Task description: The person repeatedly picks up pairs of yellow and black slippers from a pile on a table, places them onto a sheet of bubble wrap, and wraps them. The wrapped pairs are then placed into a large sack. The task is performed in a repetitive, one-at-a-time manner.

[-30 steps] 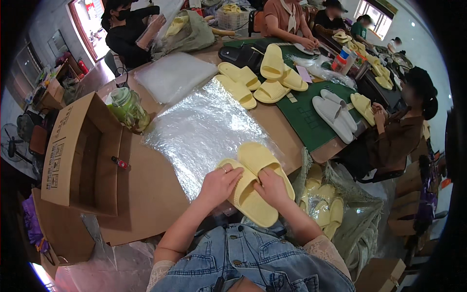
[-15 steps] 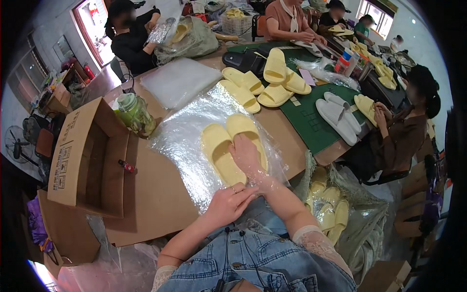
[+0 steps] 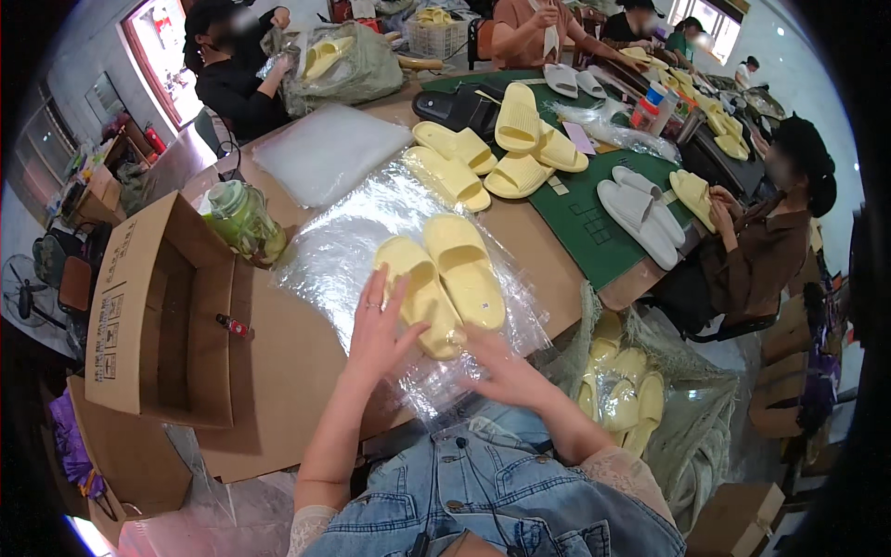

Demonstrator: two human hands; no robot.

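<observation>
A pair of pale yellow slippers (image 3: 445, 274) lies side by side on a clear plastic bag (image 3: 371, 241) spread over the brown table. My left hand (image 3: 379, 325) rests flat with fingers spread against the near end of the left slipper. On the crinkled near edge of the plastic, just below the right slipper, lies my right hand (image 3: 497, 367) with its fingers extended. Neither hand holds anything.
An open cardboard box (image 3: 158, 311) stands at the left with a green bottle (image 3: 243, 221) beside it. More yellow slippers (image 3: 501, 153) and white slippers (image 3: 640, 209) lie further back on a green mat. A mesh sack of slippers (image 3: 631, 399) hangs right. Other people sit around.
The pair of slippers went from my hands near the table edge onto the plastic bag. My hands have let go and now lie at the slippers' near ends.
</observation>
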